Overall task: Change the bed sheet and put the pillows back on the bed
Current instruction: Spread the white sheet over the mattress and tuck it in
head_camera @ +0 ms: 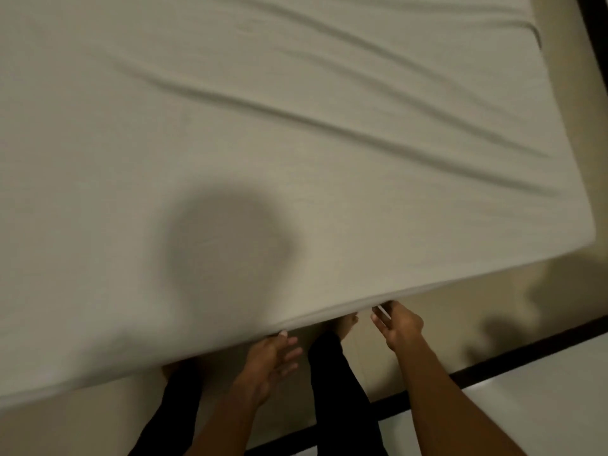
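Note:
A white bed sheet [263,126] covers the mattress and fills most of the view, with long creases running towards the far right corner. My left hand [273,360] is at the near edge of the bed, fingers spread, fingertips touching the sheet's lower edge. My right hand [398,325] is a little to the right at the same edge, fingers curled and pinching a bit of the sheet's hem. No pillows are in view.
My two legs in dark trousers and bare feet [343,324] stand on the pale floor [427,307] against the bed. A dark strip [526,353] crosses the floor at the lower right. Another dark strip [592,44] runs along the bed's far right side.

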